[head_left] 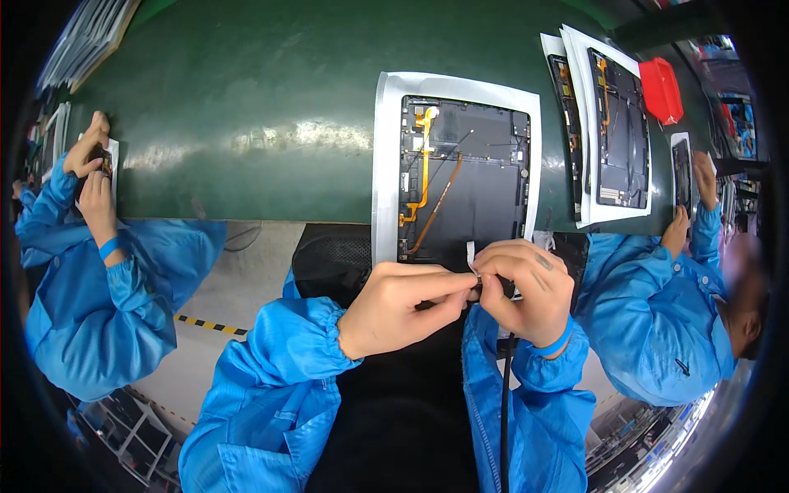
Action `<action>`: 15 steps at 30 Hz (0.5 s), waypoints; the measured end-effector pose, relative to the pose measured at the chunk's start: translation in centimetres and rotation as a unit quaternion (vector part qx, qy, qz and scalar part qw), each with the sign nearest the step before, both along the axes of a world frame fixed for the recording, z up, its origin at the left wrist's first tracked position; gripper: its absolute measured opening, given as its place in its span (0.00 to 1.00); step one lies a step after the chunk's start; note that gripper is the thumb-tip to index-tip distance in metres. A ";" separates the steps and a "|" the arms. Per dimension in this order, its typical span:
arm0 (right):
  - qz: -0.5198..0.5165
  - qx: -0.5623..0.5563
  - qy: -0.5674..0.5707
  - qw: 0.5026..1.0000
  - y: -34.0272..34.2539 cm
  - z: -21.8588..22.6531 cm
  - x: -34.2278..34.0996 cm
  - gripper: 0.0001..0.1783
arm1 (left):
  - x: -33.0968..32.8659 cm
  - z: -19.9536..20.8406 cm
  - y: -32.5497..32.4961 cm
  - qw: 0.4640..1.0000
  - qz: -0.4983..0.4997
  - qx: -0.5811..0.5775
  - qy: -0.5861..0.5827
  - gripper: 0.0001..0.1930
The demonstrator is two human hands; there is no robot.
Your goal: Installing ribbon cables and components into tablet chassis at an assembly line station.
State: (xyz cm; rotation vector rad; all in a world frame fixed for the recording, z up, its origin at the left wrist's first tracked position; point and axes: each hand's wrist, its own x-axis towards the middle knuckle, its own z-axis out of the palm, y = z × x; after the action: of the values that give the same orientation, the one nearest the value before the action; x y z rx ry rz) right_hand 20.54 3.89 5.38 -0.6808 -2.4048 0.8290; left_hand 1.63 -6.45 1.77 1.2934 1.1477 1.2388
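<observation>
My left hand [401,306] and my right hand [528,287] meet just in front of the table edge, fingertips pinched together. Between them is a small dark piece [477,285], mostly hidden by the fingers, and its kind cannot be made out. A narrow white strip [471,253] sticks up beside the right fingertips. Right behind the hands lies an open black tablet housing [485,197], inner side up, on a white padded sheet [388,164]. Inside it run an orange flex cable [426,164], a thin brown flex strip [436,209] and thin black wires.
More tablet housings [620,140] on white sheets lie to the right, near a red bin [661,90]. Stacked sheets [86,41] stand far left on the green table [246,107]. Co-workers in blue [107,304] [657,320] sit on both sides. A black cable [505,411] runs over my lap.
</observation>
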 end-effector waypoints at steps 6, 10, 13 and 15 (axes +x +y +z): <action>-0.019 0.008 -0.027 0.999 0.0 0.3 -0.1 0.12 | -0.6 0.2 0.0 1.000 -0.025 0.006 -0.017 0.12; -0.105 0.015 -0.046 0.993 0.5 0.2 1.4 0.09 | -1.6 0.4 -0.5 0.983 -0.097 -0.067 -0.144 0.12; -0.237 -0.032 -0.068 0.969 0.7 -1.0 3.5 0.06 | -2.4 0.6 -1.0 0.955 -0.119 -0.090 -0.255 0.13; -0.300 -0.030 -0.103 0.948 0.6 -1.9 5.5 0.05 | -2.8 0.7 -1.2 0.949 -0.129 -0.096 -0.273 0.14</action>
State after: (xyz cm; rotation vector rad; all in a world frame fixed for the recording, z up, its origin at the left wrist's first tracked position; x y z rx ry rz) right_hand 26.07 4.48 3.47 -1.4875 -2.1442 0.5898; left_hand -1.19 -7.69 2.49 0.8437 0.6559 1.1565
